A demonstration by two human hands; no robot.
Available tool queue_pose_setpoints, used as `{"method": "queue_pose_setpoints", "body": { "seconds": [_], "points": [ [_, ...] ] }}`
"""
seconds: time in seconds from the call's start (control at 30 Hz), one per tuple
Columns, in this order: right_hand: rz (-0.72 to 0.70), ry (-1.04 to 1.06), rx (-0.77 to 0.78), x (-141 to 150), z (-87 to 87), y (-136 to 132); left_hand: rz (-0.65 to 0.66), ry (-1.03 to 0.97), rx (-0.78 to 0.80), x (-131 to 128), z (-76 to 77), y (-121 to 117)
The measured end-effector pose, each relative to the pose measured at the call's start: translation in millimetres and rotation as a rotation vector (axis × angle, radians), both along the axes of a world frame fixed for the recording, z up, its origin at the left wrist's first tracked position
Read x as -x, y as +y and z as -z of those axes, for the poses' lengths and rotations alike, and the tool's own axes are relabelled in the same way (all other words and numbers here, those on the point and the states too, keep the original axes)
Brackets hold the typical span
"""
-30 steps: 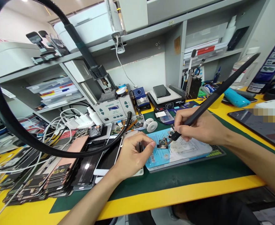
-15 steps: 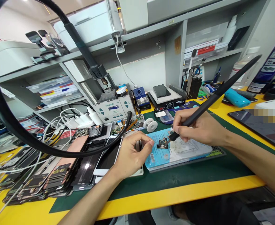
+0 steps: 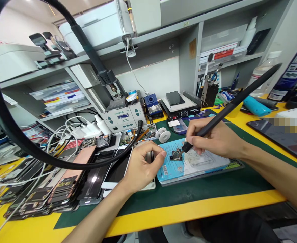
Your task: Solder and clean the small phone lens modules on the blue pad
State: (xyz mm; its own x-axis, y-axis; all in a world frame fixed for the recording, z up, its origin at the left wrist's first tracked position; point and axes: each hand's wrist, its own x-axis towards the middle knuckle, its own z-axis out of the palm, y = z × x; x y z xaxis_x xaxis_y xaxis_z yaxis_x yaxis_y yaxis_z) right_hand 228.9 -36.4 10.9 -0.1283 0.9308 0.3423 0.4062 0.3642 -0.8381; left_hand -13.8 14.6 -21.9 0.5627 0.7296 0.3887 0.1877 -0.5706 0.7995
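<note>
My right hand (image 3: 214, 136) grips a soldering iron (image 3: 220, 116) like a pen. Its tip slants down to the left and meets, or nearly meets, a small dark circuit part (image 3: 176, 155) with a round piece in its middle. That part lies on a blue-and-white printed packet (image 3: 171, 170). Left of the packet, my left hand (image 3: 144, 165) is curled closed, thumb and forefinger brought together near the small part. Whatever those fingers hold, if anything, is hidden or too thin to make out.
A thick black cable (image 3: 70, 165) loops across the left side. Stacked phone parts (image 3: 59, 189) and white cords lie at left on the green mat (image 3: 201, 189). Behind are a solder station (image 3: 123, 118), a white spool (image 3: 163, 135) and a hot plate (image 3: 186, 109). A dark tablet (image 3: 277, 138) rests right.
The iron's rear end has dipped slightly. Both hands stay nearly where they were, and the view has shifted a little.
</note>
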Motion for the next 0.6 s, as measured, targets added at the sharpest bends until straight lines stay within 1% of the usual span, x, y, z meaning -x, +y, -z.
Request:
{"method": "queue_pose_setpoints", "body": {
  "seconds": [0.3, 0.6],
  "points": [
    [0.001, 0.005, 0.005, -1.1, 0.8, 0.5, 0.012, 0.009, 0.007, -0.2, 2.0, 1.0],
    [-0.011, -0.009, -0.01, -3.6, -0.1, -0.3, 0.04, 0.018, 0.008, -1.6, 0.3, -0.3]
  ]
}}
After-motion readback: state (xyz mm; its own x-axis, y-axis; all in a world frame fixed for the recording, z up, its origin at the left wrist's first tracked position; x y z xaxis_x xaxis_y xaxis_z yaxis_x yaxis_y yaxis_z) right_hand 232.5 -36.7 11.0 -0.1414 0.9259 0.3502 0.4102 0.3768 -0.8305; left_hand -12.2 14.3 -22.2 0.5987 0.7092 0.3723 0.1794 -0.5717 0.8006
